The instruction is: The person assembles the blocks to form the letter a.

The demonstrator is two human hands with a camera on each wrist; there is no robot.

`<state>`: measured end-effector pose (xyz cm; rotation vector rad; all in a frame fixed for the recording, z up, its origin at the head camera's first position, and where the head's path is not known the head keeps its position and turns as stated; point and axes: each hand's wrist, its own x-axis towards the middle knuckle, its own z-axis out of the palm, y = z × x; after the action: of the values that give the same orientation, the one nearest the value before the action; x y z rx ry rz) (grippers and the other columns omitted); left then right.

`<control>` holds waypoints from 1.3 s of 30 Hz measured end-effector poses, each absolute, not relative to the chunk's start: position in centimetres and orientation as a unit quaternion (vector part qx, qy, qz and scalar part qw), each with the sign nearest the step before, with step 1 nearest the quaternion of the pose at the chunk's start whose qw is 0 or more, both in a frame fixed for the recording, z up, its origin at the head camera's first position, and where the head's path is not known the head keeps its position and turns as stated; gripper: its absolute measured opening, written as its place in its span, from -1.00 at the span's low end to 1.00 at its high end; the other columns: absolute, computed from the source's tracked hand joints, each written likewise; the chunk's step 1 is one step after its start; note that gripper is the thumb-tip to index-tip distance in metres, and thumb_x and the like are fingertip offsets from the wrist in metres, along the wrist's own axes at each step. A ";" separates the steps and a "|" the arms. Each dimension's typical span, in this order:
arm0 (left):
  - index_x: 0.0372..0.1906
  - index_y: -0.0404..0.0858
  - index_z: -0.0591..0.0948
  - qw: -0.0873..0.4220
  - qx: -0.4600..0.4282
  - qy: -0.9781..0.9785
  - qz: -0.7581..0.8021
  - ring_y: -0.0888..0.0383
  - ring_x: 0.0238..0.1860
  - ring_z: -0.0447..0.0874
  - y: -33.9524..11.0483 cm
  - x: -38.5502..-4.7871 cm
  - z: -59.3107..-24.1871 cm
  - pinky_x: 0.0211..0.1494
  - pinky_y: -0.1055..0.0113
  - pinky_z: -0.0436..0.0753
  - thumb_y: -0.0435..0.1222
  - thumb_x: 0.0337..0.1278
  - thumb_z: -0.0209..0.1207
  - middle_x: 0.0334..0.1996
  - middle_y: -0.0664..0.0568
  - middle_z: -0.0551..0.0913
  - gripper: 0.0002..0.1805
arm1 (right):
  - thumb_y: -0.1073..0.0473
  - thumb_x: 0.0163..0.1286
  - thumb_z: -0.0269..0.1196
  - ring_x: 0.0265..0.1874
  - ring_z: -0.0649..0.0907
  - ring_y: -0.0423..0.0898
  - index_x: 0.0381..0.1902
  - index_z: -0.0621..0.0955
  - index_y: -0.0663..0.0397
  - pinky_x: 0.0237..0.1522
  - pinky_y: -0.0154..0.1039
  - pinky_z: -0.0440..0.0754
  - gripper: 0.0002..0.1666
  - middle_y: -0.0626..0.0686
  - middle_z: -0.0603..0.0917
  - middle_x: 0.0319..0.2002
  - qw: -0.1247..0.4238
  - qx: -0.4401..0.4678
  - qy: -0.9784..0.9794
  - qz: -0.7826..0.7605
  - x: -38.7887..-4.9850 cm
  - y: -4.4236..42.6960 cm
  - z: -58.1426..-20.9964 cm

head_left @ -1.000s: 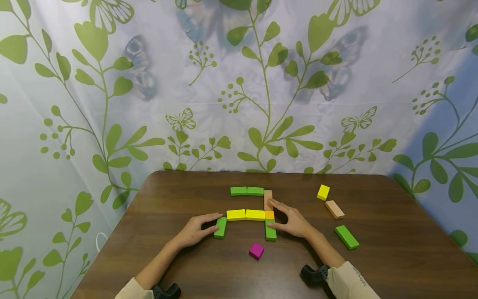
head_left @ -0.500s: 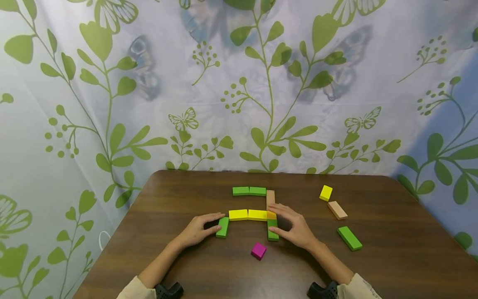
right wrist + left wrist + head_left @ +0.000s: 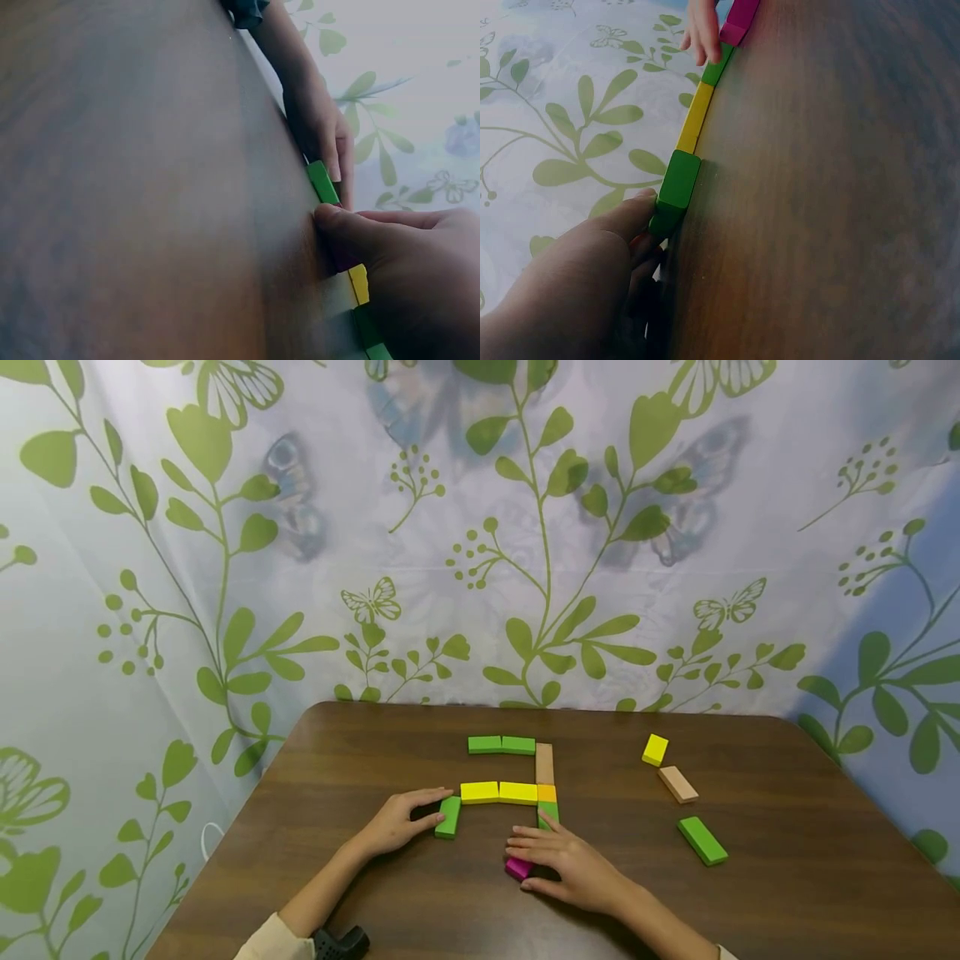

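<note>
The left hand (image 3: pixel 399 821) holds a green block (image 3: pixel 447 818) at the left end of a block layout, its thumb on the near side and index finger at the far end. In the left wrist view its thumb touches that green block (image 3: pixel 678 187). The right hand (image 3: pixel 573 864) has thumb and fingers around a magenta block (image 3: pixel 517 869), partly hidden under the fingers. In the right wrist view the thumb covers part of the magenta block (image 3: pixel 343 259). A fingertip of the right hand lies over another green block (image 3: pixel 547 812) at the layout's right.
Two yellow blocks (image 3: pixel 498 793) form a row beside an orange block (image 3: pixel 547 793). A natural wood block (image 3: pixel 544 765) and two green blocks (image 3: pixel 501 745) continue the layout behind. Loose on the right lie yellow (image 3: pixel 656 750), wood (image 3: pixel 678 785) and green (image 3: pixel 702 841) blocks.
The right hand has left the wood and green blocks on the layout's right side and moved nearer and leftward onto the magenta block. The left hand stays at its green block.
</note>
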<state>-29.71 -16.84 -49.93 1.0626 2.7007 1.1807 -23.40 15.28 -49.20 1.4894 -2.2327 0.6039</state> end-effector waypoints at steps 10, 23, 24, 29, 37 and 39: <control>0.27 -0.13 0.43 0.008 0.338 0.862 0.376 0.04 0.25 0.32 -16.7 -29.6 -49.8 0.20 0.01 0.37 -0.06 0.24 0.09 0.23 -0.04 0.40 -0.49 | 0.11 0.07 0.42 0.05 0.55 -0.01 0.03 0.60 0.07 0.22 0.06 0.24 -0.48 0.00 0.62 -0.01 0.218 0.524 -0.775 0.279 -22.2 16.4 -49.3; 0.25 -0.16 0.44 0.001 0.342 0.859 0.381 0.03 0.24 0.34 -16.7 -29.4 -49.8 0.18 0.01 0.38 -0.07 0.23 0.10 0.21 -0.08 0.42 -0.49 | 0.15 0.02 0.45 -0.03 0.58 -0.09 0.02 0.61 0.03 0.08 -0.56 0.33 -0.46 0.01 0.62 -0.03 0.214 0.419 -0.820 0.326 -20.2 21.2 -50.2; 0.25 -0.16 0.44 0.001 0.342 0.859 0.381 0.03 0.24 0.34 -16.7 -29.4 -49.8 0.18 0.01 0.38 -0.08 0.23 0.10 0.21 -0.09 0.42 -0.49 | 0.14 0.02 0.44 -0.04 0.58 -0.10 0.01 0.61 0.03 0.07 -0.56 0.34 -0.47 0.00 0.62 -0.03 0.215 0.419 -0.822 0.321 -20.2 21.4 -50.3; 0.25 -0.15 0.44 -0.002 0.340 0.859 0.382 0.03 0.24 0.34 -16.8 -29.3 -49.8 0.18 0.00 0.38 -0.07 0.24 0.09 0.22 -0.08 0.42 -0.49 | 0.04 0.03 0.43 -0.05 0.57 -0.15 0.00 0.62 -0.04 0.04 -0.51 0.38 -0.48 -0.06 0.61 -0.03 0.202 0.426 -0.831 0.295 -20.7 21.6 -50.1; 0.26 -0.13 0.44 -0.001 0.335 0.862 0.381 0.02 0.24 0.33 -16.8 -29.4 -49.8 0.18 -0.02 0.38 -0.05 0.23 0.09 0.22 -0.07 0.42 -0.48 | 0.15 -0.02 0.47 -0.06 0.57 -0.14 -0.04 0.65 -0.02 0.01 -0.49 0.42 -0.50 -0.09 0.63 -0.06 0.253 0.345 -0.849 0.310 -24.5 25.2 -48.3; 0.26 -0.13 0.44 0.001 0.335 0.863 0.377 0.03 0.24 0.33 -16.8 -29.4 -49.8 0.18 -0.01 0.37 -0.04 0.24 0.09 0.22 -0.06 0.42 -0.48 | 0.17 0.01 0.45 -0.05 0.58 -0.08 -0.03 0.65 -0.02 0.00 -0.32 0.48 -0.51 -0.05 0.64 -0.06 0.262 0.288 -0.867 0.312 -26.1 27.1 -47.7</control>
<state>-29.41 -16.78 -49.78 1.0533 2.7106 1.1842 -26.08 27.13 -47.69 0.7801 -2.3451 0.8443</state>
